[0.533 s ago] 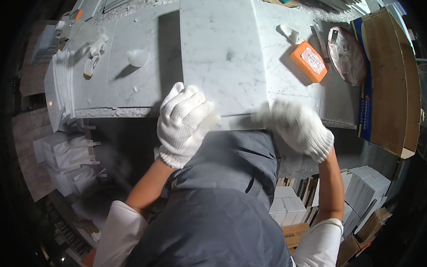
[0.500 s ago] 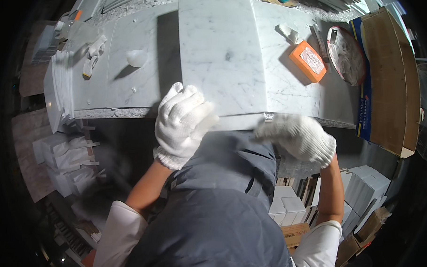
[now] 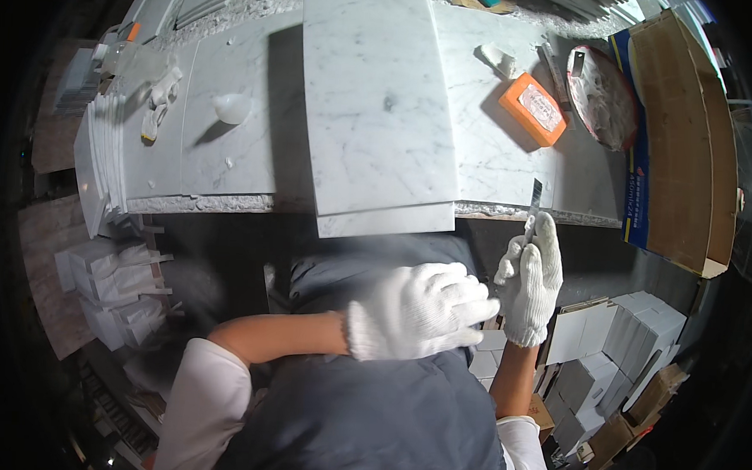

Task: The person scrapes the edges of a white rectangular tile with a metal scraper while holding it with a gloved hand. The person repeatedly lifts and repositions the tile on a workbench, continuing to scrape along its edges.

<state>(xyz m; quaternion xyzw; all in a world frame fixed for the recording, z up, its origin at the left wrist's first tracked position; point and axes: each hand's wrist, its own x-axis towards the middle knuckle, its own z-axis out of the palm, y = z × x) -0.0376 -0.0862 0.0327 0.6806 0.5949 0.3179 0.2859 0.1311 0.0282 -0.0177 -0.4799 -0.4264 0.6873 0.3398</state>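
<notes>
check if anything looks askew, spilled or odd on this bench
Mildly: white crumbs lie loose on the left side of the bench, looking like stray debris, and the marble slab appears to jut past the front edge, unlike the surface beside it.

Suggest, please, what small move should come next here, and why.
Probably set the left hand on the marble slab to steady it: the right hand holds a thin metal tool to the right of the slab's near end, while the left hand is clear of the slab.
</notes>
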